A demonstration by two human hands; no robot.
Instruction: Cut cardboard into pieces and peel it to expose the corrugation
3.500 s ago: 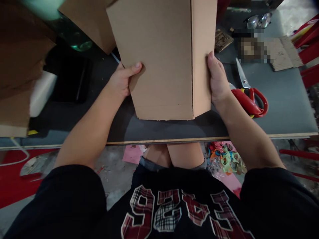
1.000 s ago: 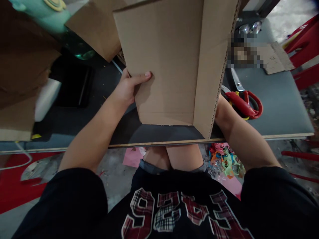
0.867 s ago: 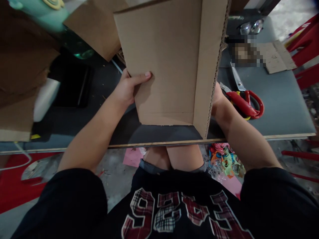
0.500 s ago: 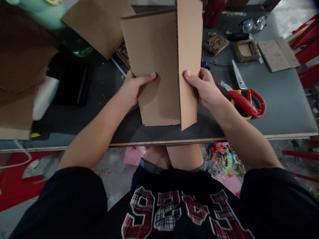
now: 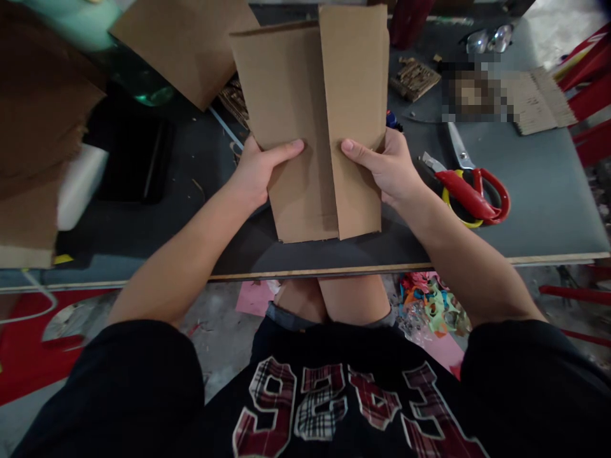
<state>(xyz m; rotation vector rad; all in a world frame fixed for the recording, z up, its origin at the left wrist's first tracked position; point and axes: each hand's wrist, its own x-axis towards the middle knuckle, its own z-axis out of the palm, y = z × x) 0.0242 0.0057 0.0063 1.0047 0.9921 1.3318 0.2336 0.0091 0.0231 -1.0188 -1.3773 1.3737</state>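
Both hands clamp a folded cardboard sheet (image 5: 310,121) above the desk (image 5: 544,191): left hand (image 5: 260,172) on its left edge, right hand (image 5: 389,168) pressing the flap.

Plain brown folded corrugated cardboard sheet (image 5: 310,121); dark grey flat tabletop (image 5: 539,203); red-and-yellow-handled steel scissors (image 5: 470,191); black shirt with red plaid numerals (image 5: 334,407).

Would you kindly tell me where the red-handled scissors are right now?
In the head view, the red-handled scissors lie on the grey table, just right of the right hand holding the folded cardboard.
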